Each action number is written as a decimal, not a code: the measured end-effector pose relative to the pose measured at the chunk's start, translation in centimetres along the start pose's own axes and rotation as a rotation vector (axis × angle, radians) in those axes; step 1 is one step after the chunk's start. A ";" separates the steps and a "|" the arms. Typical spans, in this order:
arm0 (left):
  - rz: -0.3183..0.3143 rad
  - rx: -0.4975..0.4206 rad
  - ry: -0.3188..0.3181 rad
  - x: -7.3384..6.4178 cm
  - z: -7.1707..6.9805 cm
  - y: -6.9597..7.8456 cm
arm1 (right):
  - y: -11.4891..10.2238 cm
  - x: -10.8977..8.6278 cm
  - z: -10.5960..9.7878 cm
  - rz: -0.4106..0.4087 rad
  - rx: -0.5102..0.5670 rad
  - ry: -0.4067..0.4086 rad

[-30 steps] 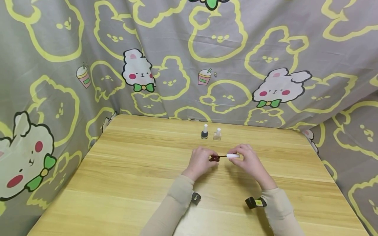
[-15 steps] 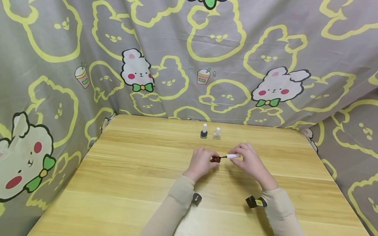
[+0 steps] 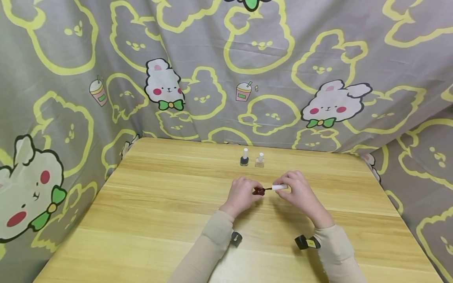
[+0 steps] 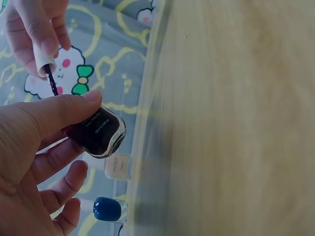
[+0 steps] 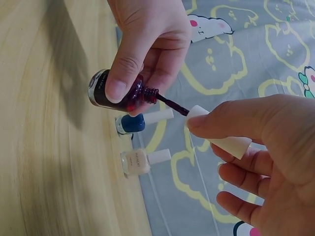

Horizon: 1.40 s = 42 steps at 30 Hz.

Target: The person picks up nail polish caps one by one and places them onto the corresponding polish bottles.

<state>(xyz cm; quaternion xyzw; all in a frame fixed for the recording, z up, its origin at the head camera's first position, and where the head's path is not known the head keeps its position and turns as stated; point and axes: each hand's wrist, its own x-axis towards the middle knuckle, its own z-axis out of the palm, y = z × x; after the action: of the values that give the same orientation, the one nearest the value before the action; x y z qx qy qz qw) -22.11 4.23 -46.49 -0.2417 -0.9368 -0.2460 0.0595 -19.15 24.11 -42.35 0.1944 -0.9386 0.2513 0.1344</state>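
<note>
Between its thumb and fingers, my left hand (image 3: 242,195) holds a dark red nail polish bottle (image 4: 104,133), tilted on its side with the open neck towards the right hand. My right hand (image 3: 297,193) pinches the white cap (image 5: 227,139) of that bottle. From the cap a dark, polish-coated brush stem (image 5: 172,105) runs to the bottle's neck, its tip hidden at or inside the opening. Both hands are raised over the table, in front of the two standing bottles.
A dark blue nail polish bottle (image 3: 244,160) and a pale pink one (image 3: 260,161), both with white caps, stand at the back of the wooden table (image 3: 170,204). A grey patterned curtain (image 3: 212,51) hangs behind the table and at its sides.
Both hands keep their hold on the bottle and the cap. The left hand and the bottle have shifted very slightly to the right in the head view.
</note>
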 end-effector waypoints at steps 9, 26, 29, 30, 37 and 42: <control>0.024 0.011 -0.014 -0.1 0.2 0.4 | -0.4 0.1 0.2 -0.040 -0.026 0.002; 0.025 -0.005 -0.030 -0.1 0.4 0.6 | -0.6 0.0 0.1 -0.051 0.006 0.004; 0.029 -0.006 -0.026 -0.1 0.4 0.6 | -0.6 0.0 0.0 -0.047 0.006 -0.005; 0.030 -0.007 -0.026 -0.1 0.4 0.7 | -0.7 0.0 0.0 -0.046 0.006 -0.008; 0.034 -0.005 -0.024 -0.1 0.4 0.8 | -0.6 -0.1 -0.2 -0.045 0.009 -0.017; 0.030 -0.006 -0.021 -0.1 0.4 0.8 | -0.5 -0.1 -0.2 -0.044 0.009 -0.019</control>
<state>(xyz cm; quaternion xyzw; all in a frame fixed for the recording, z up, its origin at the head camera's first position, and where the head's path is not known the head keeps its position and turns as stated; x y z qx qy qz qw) -21.64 4.98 -46.56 -0.2587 -0.9328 -0.2454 0.0524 -18.80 23.85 -42.00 0.2179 -0.9343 0.2506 0.1300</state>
